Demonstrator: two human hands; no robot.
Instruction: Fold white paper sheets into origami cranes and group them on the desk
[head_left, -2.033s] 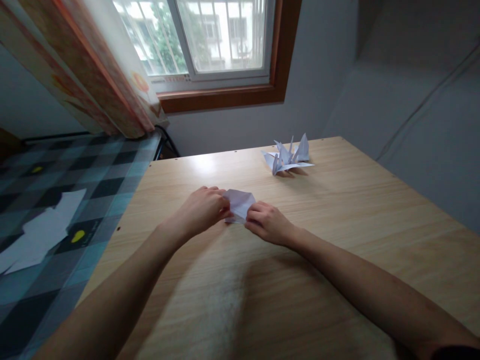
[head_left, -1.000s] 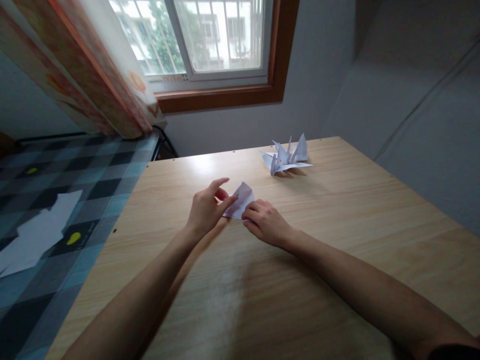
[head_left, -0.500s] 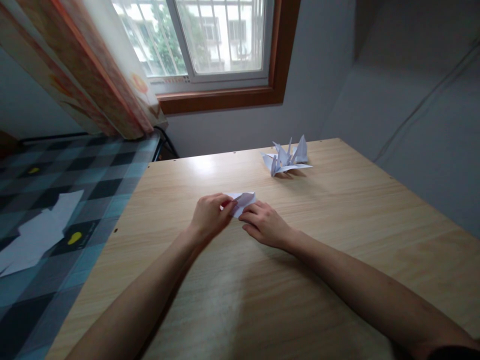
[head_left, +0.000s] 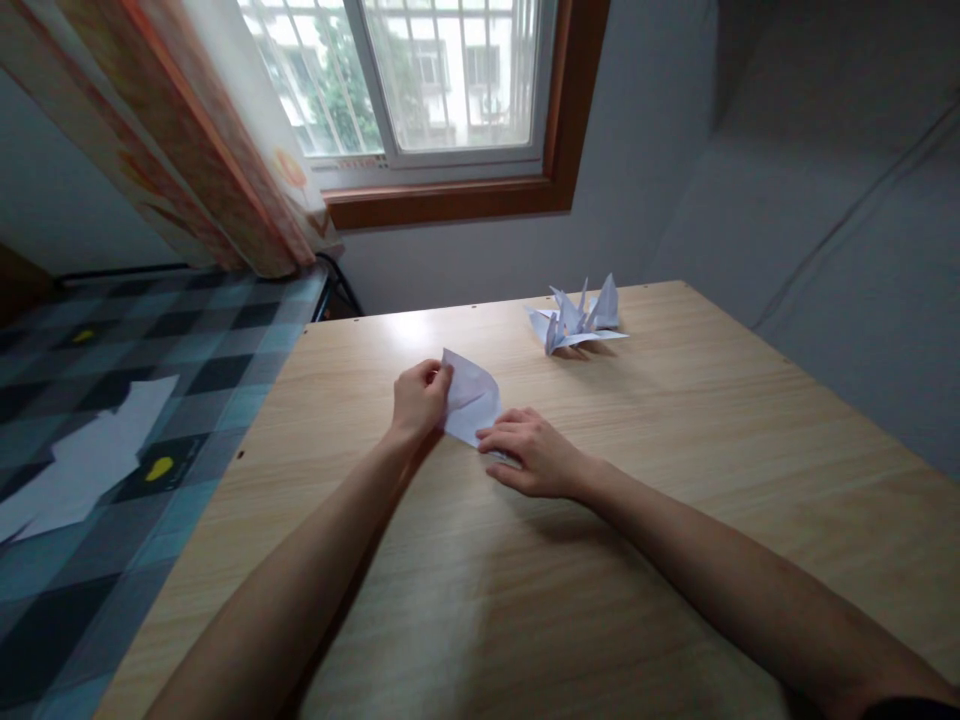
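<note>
A partly folded white paper (head_left: pixel 471 405) lies near the middle of the wooden table (head_left: pixel 675 480). My left hand (head_left: pixel 418 398) pinches its left flap, which stands lifted off the table. My right hand (head_left: pixel 531 458) lies on the paper's lower right corner, fingers stretched flat and pressing it down. Finished white paper cranes (head_left: pixel 576 318) stand farther back on the table, apart from both hands.
A bed with a checked blue and black cover (head_left: pixel 135 400) runs along the table's left side, with loose white sheets (head_left: pixel 82 460) on it. A patterned curtain (head_left: pixel 187 130) hangs by the window (head_left: pixel 420 80). Grey walls close in behind and to the right.
The paper lay flatter between my hands half a second ago. My left hand has lifted its flap upward, and my right hand has flattened onto the lower corner.
</note>
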